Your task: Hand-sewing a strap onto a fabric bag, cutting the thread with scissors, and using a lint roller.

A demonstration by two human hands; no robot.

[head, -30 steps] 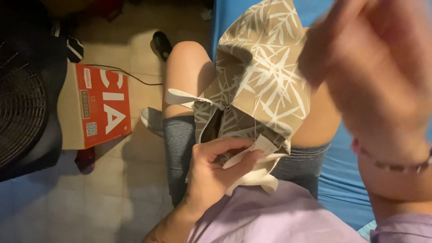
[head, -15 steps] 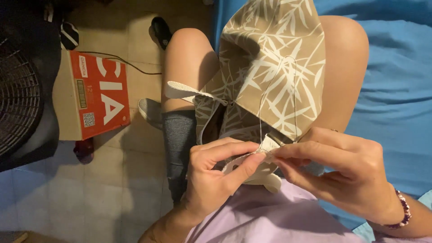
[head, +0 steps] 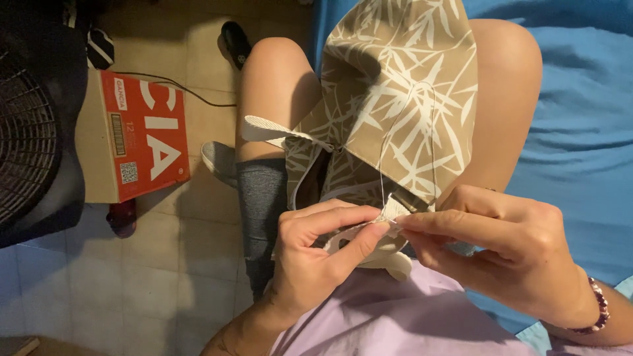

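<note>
Between the two knees, the left hand (head: 316,264) and right hand (head: 508,254) meet fingertip to fingertip over a tan fabric bag (head: 395,105) printed with white leaves. The left grip is closed: thumb and forefinger pinch a cream webbing strap (head: 359,231) at the bag's lower edge. The right grip is closed too, thumb and forefinger pressed together just right of the left thumb tip, at the strap's end; what it pinches is too small to tell. A fine pale thread (head: 382,165) rises from the meeting point across the fabric. The bag lies draped over both bare thighs directly beyond the grips, its open mouth facing them, and its bulk hides most of the lap. A second cream strap end (head: 264,130) juts out to the left of the bag, well beyond the left grip. A beaded bracelet (head: 597,310) circles the right wrist. Right of the right grip spreads a blue bedsheet (head: 580,132). Left of the left grip, on the tiled floor (head: 132,283), stand an orange-red cardboard box (head: 135,135), a black fan (head: 26,132), a black cable (head: 184,89) and a dark shoe (head: 234,43). Lilac clothing (head: 395,316) fills the space below the grips.
</note>
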